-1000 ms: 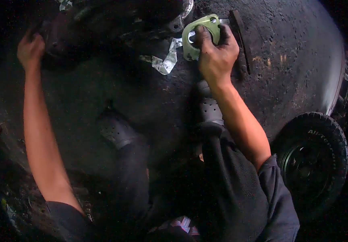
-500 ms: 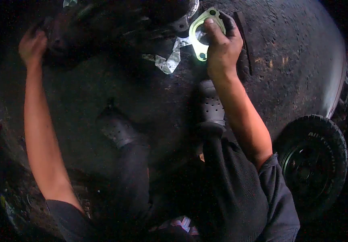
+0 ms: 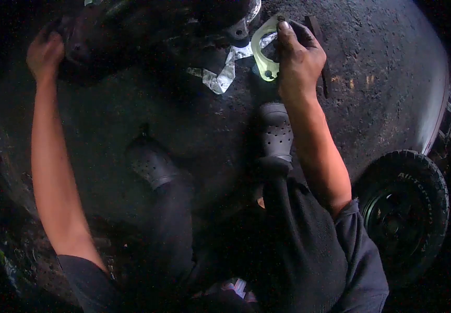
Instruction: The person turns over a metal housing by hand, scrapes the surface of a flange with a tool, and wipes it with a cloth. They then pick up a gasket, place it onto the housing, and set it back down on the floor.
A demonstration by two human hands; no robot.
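Observation:
Between the thumb and fingers of my right hand is a pale yellow-green flange plate. It has a large round opening and small bolt holes toward its ends, and is held upright, turned partly edge-on. My left hand is closed at the edge of a dark, grimy mechanical part; its fingertips are in deep shadow. A metal lug with a hole hangs from the dark assembly, just left of the plate. Behind the plate, a crumpled silvery strip lies on the ground.
A wheel with an all-terrain tire is at the lower right. A dark flat bar lies beyond my right hand. My feet, in grey perforated clogs, rest on the rough dark floor.
My right hand has moved slightly right and turned the flange plate more edge-on, with the thumb now near its top. My left hand stays at the dark part.

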